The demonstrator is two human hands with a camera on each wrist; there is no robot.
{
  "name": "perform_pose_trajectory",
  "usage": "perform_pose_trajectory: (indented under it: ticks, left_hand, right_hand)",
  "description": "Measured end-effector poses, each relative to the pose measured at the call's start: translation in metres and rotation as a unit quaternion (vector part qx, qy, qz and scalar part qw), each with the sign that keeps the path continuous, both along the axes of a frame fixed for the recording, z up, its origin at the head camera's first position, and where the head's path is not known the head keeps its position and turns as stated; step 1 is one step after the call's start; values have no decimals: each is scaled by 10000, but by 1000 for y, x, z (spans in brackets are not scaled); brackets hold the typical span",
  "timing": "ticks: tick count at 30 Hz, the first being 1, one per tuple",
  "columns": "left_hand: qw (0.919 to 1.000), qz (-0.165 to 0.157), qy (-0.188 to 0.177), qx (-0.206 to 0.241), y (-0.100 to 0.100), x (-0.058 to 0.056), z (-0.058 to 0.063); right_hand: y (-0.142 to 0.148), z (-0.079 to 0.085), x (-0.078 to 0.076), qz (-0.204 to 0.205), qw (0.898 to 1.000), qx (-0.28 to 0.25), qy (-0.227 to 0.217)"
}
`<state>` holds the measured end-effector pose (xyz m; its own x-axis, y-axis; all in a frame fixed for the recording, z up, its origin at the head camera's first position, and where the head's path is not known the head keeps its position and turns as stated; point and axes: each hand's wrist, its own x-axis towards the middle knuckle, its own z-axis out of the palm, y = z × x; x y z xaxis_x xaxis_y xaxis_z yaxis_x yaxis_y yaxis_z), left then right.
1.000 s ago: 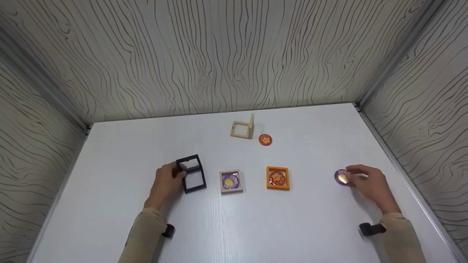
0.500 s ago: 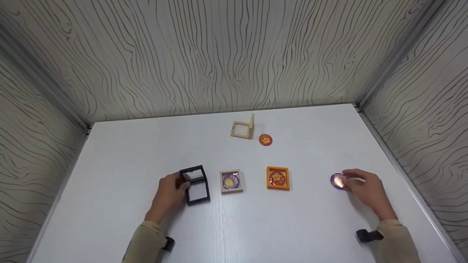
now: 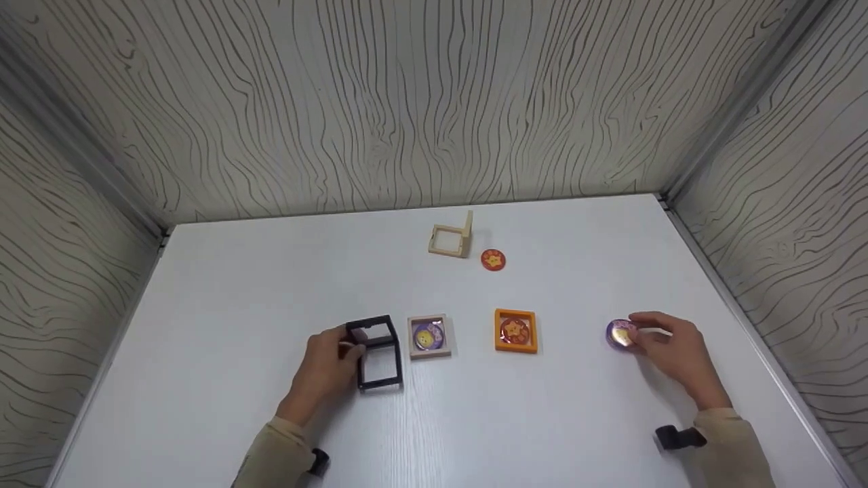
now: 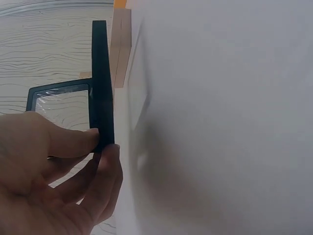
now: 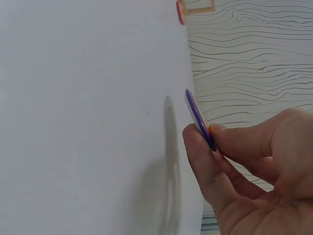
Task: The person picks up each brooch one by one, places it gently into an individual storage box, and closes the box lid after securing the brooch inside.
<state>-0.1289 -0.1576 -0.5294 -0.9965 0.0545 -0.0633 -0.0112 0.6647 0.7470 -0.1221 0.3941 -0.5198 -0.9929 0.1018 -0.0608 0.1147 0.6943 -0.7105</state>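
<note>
My left hand [image 3: 327, 371] pinches the left edge of a black hinged display frame [image 3: 399, 359] with clear film panes, its two halves swung apart. In the left wrist view the black frame [image 4: 101, 83] is held off the table between thumb and fingertips, one half standing at an angle to the other. Over at the right, my right hand [image 3: 675, 349] pinches a round purple badge [image 3: 618, 333] with a yellow figure. The right wrist view shows that badge [image 5: 198, 117] edge-on, above its shadow on the white tabletop.
A pale pink frame [image 3: 410, 342] with a purple badge inside lies just right of the black one. An orange frame [image 3: 498, 332] holds a red star badge. Farther back are an opened light-wood frame [image 3: 447, 253] and a loose red star badge [image 3: 493, 259].
The left hand has brought the black frame toward me and to the right, closer to the pink frame. The right hand has shifted slightly left with the purple badge.
</note>
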Motion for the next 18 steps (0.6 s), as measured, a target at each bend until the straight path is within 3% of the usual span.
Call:
perform_pose_trajectory:
  ticks: [7,18]
  left_hand:
    - [9995,-264,24,197,13,4,4]
    - [9966,-749,67,332,38,8,1]
  right_hand:
    - [-8,5,-1,28,9999,-89,-109]
    - [-18,2,1,209,9996,-183,-76]
